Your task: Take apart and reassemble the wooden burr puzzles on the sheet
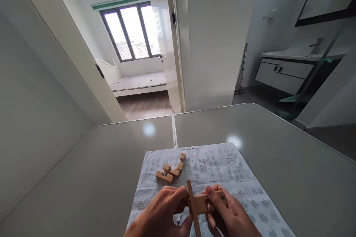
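Both my hands are at the bottom middle of the view, closed on a wooden puzzle piece assembly (198, 203) of crossed light-wood bars. My left hand (164, 213) pinches its left side and my right hand (226, 213) grips its right side. They hover over a printed instruction sheet (222, 170) lying on the grey table (97, 177). Several loose wooden puzzle pieces (171, 171) lie on the sheet just beyond my left hand, apart from it.
The table has a seam (174, 131) down its middle and rounded far corners. Beyond it are a white wall, an open doorway to a room with a window (132, 33) and a bed, and a washbasin cabinet (283, 72) at the right.
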The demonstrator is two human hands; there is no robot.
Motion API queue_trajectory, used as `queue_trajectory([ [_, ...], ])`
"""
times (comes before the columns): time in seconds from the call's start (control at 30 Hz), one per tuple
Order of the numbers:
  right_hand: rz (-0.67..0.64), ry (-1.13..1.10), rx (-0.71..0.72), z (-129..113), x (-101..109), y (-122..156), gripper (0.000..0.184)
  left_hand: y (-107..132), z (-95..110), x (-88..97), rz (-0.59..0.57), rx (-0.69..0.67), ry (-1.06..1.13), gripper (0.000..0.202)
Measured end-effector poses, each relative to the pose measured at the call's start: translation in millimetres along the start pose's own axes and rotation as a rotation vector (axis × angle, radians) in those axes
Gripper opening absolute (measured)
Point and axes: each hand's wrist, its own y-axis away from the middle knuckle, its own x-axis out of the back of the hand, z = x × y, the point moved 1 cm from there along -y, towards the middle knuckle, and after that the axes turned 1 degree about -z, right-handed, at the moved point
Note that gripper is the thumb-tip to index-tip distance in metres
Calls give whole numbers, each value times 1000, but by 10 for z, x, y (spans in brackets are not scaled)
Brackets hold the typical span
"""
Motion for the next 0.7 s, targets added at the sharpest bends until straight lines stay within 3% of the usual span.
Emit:
queue_trajectory([
  [0.17,29,6,13,-17,-33,17,58,-5,12,-7,51,-12,-65,30],
  [0.47,-64,44,-28,-38,20,-24,62,-3,29,3,-6,-30,-113,31],
  [0.7,-18,46,-26,12,-17,-38,63,9,-25,4,17,-36,-68,32],
])
